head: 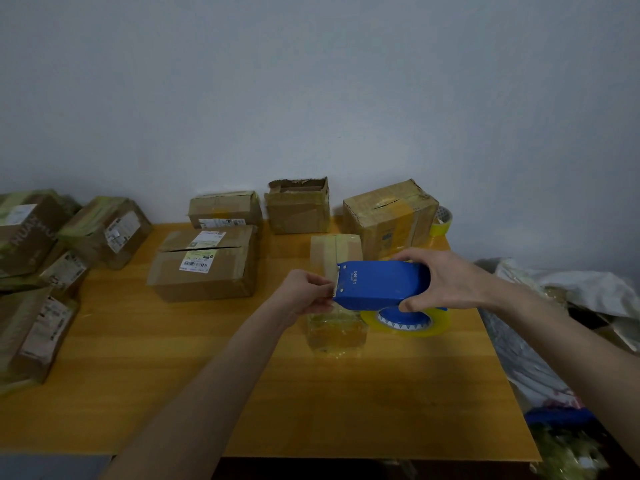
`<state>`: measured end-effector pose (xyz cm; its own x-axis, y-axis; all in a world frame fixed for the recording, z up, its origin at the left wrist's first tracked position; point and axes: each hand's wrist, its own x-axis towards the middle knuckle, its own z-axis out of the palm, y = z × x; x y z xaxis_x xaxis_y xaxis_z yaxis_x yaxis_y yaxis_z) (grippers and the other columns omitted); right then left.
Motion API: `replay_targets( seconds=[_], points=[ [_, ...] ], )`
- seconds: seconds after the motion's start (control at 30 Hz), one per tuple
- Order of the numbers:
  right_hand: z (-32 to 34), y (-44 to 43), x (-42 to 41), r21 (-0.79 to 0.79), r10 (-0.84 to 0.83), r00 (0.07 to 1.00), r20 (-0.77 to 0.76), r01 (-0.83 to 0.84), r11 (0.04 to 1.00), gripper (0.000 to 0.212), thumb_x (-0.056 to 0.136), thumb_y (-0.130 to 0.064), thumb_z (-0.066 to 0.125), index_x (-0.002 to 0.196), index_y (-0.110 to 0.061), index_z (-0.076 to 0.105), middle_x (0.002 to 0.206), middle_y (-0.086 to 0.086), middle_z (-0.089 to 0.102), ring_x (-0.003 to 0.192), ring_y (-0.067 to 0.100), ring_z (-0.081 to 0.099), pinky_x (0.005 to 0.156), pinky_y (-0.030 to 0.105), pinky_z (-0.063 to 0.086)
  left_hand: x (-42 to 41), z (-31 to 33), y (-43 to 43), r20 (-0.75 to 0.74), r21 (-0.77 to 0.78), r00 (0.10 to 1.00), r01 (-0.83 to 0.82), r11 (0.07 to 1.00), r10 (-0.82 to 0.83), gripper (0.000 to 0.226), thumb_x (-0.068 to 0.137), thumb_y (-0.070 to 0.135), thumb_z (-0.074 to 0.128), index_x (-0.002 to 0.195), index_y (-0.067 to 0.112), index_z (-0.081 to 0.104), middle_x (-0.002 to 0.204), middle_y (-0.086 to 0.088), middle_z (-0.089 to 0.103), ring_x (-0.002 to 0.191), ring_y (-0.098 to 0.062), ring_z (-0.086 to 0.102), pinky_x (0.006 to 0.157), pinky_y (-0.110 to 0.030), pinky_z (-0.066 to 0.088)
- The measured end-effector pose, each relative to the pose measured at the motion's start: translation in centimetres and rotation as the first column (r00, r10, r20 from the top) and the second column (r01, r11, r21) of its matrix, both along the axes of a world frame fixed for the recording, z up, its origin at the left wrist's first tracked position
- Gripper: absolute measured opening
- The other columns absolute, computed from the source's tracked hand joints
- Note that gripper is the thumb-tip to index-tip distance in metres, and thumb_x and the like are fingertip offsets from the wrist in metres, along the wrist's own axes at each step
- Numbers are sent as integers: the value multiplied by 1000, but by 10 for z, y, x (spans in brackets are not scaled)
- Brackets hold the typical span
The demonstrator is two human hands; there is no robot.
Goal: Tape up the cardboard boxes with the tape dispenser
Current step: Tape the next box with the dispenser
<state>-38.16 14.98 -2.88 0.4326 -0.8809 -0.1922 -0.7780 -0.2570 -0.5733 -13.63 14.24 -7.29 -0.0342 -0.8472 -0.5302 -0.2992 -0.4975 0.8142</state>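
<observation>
Head view: two bare forearms are reaching in from the bottom edge over an orange wooden table (381, 403). Left hand (306, 294) is pinching the loose tape end (331, 292) between thumb and curled fingers, right at the toothed front of the blue tape dispenser (377, 284). Right hand (450, 282) is gripping the dispenser's rear end, thumb wrapping underneath, fingers over the top. Dispenser is being held roughly level above the table, with its yellowish clear tape roll (408, 323) hanging below. Small box (337, 251) is sitting on the table under and behind the dispenser's front, its near face shining with clear tape; can't tell whether the dispenser is touching it. Further back and left, a labelled box (204, 265) is lying with its top flaps gaping slightly. Along the wall (311, 98), three more are standing in a row: a closed box (225, 209), an open-topped box (298, 207) and a heavily taped box (389, 216), with a spare tape roll (442, 220) peeking out beside the last. Stacked boxes (31, 271) are crowding the left edge. Crumpled bags (561, 299) are piling up past the table's right side.
</observation>
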Motion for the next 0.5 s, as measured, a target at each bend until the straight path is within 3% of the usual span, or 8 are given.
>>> replay_targets(
  seconds=[0.23, 0.37, 0.5],
  points=[
    [-2, 8, -2, -86, 17, 999, -45, -21, 996, 64, 72, -41, 80, 128, -31, 50, 109, -13, 61, 95, 9, 61, 81, 30, 55, -1, 2, 7, 26, -88, 1000, -11, 996, 13, 7, 95, 16, 57, 95, 12, 62, 87, -2, 68, 76, -9, 67, 60, -20, 55],
    [-4, 15, -7, -13, 25, 998, 60, -24, 1000, 76, 60, -59, 71, 131, -43, 48, 116, -21, 59, 106, 8, 58, 86, 38, 55, 1, 6, 12, -19, -65, 1000, -14, 998, 13, 7, 93, 15, 60, 94, 9, 62, 85, -5, 69, 71, -10, 67, 58, -20, 56],
    [-6, 19, -9, 38, 34, 993, 114, -38, 999, 78, 57, -59, 68, 131, -48, 44, 120, -20, 57, 109, 8, 57, 88, 39, 55, 8, 9, 17, -51, -46, 999, -21, 999, 18, 10, 91, 14, 62, 96, 6, 64, 86, -9, 70, 70, -12, 68, 57, -21, 55]
  ],
)
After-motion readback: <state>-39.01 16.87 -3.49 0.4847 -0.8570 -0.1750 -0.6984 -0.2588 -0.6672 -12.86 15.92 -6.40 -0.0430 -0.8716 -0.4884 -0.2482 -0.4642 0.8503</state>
